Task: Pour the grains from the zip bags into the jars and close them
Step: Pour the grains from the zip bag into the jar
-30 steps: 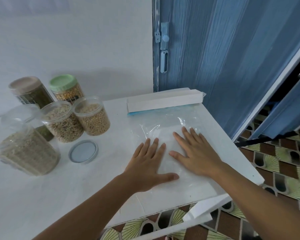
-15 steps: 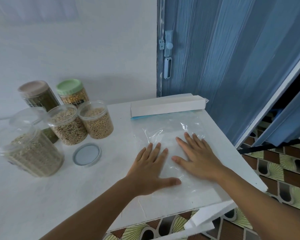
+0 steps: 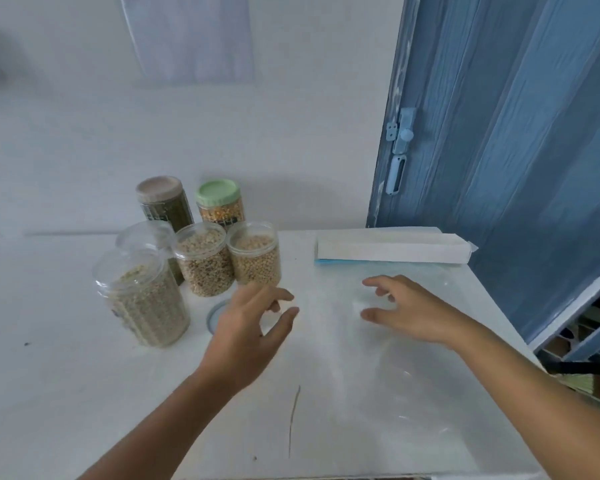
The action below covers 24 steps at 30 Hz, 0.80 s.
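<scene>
Both my forearms are bare right up to the bottom edge of the view, with no sleeve on either. My left hand (image 3: pixel 248 318) and my right hand (image 3: pixel 407 311) wear no gloves, rings, watch or bracelet. My fingernails are short and unpainted.

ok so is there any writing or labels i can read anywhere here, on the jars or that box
None can be read.
Dark jar: a pale label patch, too blurred to read.
Green-lidded jar: a dark label band, too blurred to read.
Big jar: a small mark low on its side, unreadable.
White box: no print shows.
</scene>
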### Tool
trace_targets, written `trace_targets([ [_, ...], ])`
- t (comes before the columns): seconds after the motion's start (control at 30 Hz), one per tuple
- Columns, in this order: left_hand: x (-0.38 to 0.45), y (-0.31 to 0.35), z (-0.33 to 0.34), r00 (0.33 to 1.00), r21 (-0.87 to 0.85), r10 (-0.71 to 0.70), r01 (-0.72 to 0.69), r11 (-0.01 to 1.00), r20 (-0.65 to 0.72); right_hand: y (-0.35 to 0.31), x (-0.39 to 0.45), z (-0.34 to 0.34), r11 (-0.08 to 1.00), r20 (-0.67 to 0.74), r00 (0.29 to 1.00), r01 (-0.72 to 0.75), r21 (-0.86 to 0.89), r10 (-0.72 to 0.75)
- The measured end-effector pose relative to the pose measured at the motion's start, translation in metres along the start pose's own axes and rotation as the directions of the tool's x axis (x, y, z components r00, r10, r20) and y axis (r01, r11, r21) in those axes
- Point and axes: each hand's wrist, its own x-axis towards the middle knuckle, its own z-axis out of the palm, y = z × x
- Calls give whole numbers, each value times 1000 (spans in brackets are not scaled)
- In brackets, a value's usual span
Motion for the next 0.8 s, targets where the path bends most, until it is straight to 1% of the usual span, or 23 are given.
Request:
trace_targets([
  [0.03,-5,-9,-16,995,69,14,-7,998,-98,-17,6,9,999,-2,999,36,0,-36],
  [0.07,-11,-15,-31,981,118,-19,42,992,-194,-34,12,19,998,12,997,70,-3,-70],
  [0.1,-17,-22,-46,954,122,-101,140,983,-281,-52,18,30,995,38,994,99,-2,-99],
  [0.17,-26,-33,-72,854,10,-324,359,933,-408,-88,31,54,990,101,985,143,-2,-142],
  [0.2,-29,-38,-85,803,-46,-400,425,904,-442,-104,38,66,987,127,980,157,-18,-154],
  [0.23,-30,-45,-96,767,-76,-446,467,881,-460,-118,45,79,984,147,976,169,-46,-161],
  [0.3,-27,-62,-112,732,-108,-531,542,834,-427,-138,60,104,979,174,973,173,-110,-153],
  [0.33,-24,-70,-118,723,-129,-579,578,806,-377,-146,67,115,978,182,974,160,-136,-134],
  [0.4,-17,-83,-126,716,-229,-649,607,761,-257,-155,77,133,975,198,977,114,-190,-76],
  [0.47,-15,-93,-130,731,-317,-659,591,742,-178,-160,83,145,965,202,978,96,-243,-47],
  [0.53,-15,-98,-134,749,-325,-642,575,751,-160,-163,84,151,962,172,983,99,-253,-56],
  [0.63,-16,-105,-141,763,-330,-628,560,760,-150,-168,84,150,981,158,983,113,-160,-87],
  [0.7,-14,-109,-144,778,-326,-616,556,765,-118,-176,79,142,985,162,975,162,-56,-151],
  [0.8,-10,-113,-144,805,-333,-591,544,770,-50,-191,69,120,964,123,956,260,56,-265],
])
